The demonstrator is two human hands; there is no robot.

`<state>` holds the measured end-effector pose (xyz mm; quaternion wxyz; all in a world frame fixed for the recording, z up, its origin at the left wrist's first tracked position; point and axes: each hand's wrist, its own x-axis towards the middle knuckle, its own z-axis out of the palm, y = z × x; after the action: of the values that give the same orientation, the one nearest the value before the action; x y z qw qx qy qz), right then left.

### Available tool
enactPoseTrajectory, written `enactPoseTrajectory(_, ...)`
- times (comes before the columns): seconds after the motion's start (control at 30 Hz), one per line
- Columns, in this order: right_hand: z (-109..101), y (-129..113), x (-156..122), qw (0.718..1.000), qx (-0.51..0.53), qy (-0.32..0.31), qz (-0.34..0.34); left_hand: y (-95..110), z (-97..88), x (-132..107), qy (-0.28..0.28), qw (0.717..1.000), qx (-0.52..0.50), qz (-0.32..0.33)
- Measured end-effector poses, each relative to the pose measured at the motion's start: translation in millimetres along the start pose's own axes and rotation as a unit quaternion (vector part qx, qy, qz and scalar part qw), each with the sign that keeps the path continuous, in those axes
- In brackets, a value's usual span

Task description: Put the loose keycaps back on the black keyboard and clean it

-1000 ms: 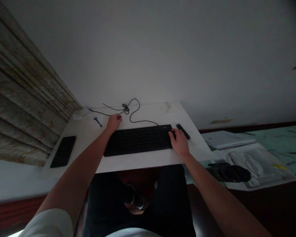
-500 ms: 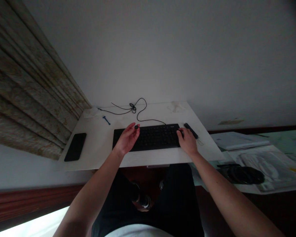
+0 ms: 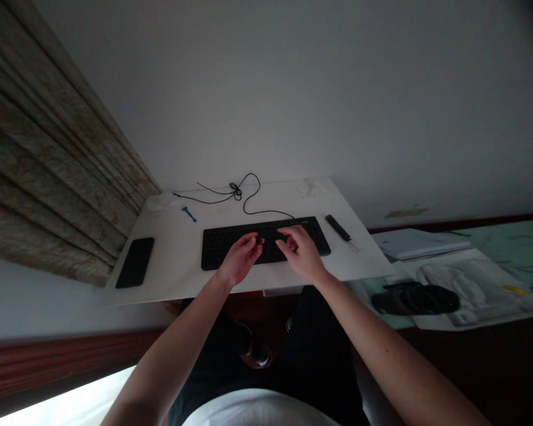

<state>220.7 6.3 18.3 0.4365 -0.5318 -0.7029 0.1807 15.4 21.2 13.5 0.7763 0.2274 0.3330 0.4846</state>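
A small black object [image 3: 259,241] is clenched in the left hand's grip [image 3: 240,258] above a black keyboard [image 3: 215,254] on a white bench [image 3: 173,263]; the right hand [image 3: 299,251] is held released, empty, over the keys.

A white worktop [image 3: 173,260] runs across the middle of the frame. A black keyboard [image 3: 217,257] lies near its front edge, with a black cable [image 3: 236,191] looped and knotted behind it. Toward the left sit a black phone [image 3: 135,262], face up, and a small blue plastic piece [image 3: 189,214]. A crumpled white tissue [image 3: 160,201] lies in the far left corner, and a slim black bar [image 3: 337,228] lies right of the keyboard.
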Motion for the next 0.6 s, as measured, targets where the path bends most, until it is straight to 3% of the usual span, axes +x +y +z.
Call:
enactPoseTrajectory(0.13, 15, -24, 3, 0.995, 0.074, -0.07, 0.011, -16, 3.3, -5, -0.015, 1.0, 0.025, 0.006)
enactPoseTrajectory(0.3, 14, -12, -10, 0.989, 0.096, -0.103, 0.036, -38, 4.9, -11, -0.003, 0.997, 0.073, 0.03)
enactPoseTrajectory(0.43, 6, -6, -30, 0.99, 0.073, -0.114, 0.043, -51, 3.3, -16, -0.015, 0.981, 0.187, 0.051)
enactPoseTrajectory(0.53, -6, 6, -42, 0.992, 0.055, -0.092, 0.066, -42, -8.0, -20, -0.044, 0.926, 0.357, 0.111)
enactPoseTrajectory(0.6, -16, 20, -45, 0.993, 0.044, -0.057, 0.097, -25, -24.5, -21, -0.023, 0.847, 0.489, 0.206)
